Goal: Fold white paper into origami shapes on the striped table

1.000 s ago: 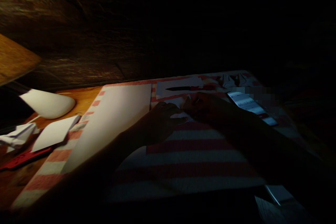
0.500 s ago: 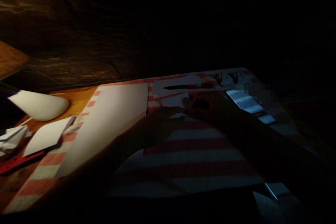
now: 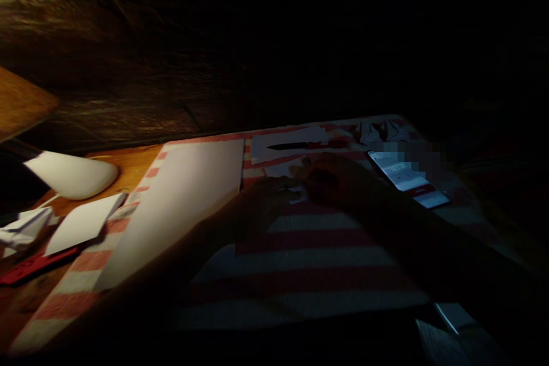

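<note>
The scene is very dark. My left hand (image 3: 259,206) and my right hand (image 3: 337,180) meet over a small white piece of paper (image 3: 285,170) lying on a red-and-white striped cloth (image 3: 309,251). Both hands press on the paper with fingers curled over it. Most of the paper is hidden under them. Just beyond the hands a dark knife (image 3: 300,145) lies on another white sheet (image 3: 291,138).
A large white sheet (image 3: 184,194) lies left of the hands. A lit phone (image 3: 405,177) is at the right, with folded paper shapes (image 3: 380,130) behind it. A white lamp (image 3: 71,174), more paper (image 3: 83,220) and a red item (image 3: 26,266) sit at the left on the wooden table (image 3: 128,163).
My hands have stayed over the small paper, shifting slightly; my right hand's fingers have moved a little left across it. The view has drifted slightly.
</note>
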The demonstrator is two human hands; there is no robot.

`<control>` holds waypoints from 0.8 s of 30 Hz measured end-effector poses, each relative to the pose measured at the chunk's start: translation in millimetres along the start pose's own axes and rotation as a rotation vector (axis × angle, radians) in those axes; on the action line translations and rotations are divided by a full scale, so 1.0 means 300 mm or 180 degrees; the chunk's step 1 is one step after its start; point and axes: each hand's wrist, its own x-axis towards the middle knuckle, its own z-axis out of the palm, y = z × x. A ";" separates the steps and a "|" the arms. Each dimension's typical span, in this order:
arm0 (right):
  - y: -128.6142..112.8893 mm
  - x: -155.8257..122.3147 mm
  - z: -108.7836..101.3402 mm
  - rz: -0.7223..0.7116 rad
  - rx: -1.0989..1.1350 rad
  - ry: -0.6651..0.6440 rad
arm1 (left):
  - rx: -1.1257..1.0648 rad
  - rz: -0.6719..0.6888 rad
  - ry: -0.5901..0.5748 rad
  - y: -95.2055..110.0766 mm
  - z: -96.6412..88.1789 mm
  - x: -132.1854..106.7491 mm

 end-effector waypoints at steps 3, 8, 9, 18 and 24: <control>-0.014 -0.006 -0.003 0.0025 0.0052 -0.0165 | -0.0102 -0.0062 0.0053 -0.006 0.010 0.002; -0.032 -0.001 -0.012 -0.0320 -0.0212 -0.0464 | -0.0002 -0.0216 0.0123 -0.008 0.024 0.000; -0.036 0.001 -0.010 -0.0367 -0.0352 -0.0473 | 0.0030 -0.0239 0.0147 -0.008 0.028 0.001; -0.099 0.005 -0.011 -0.0693 -0.0511 0.0869 | -0.0754 -0.0796 0.1703 0.044 0.018 0.045; -0.193 0.005 -0.051 0.0806 0.2175 0.1025 | -0.2936 -0.1550 0.2176 0.101 -0.048 0.053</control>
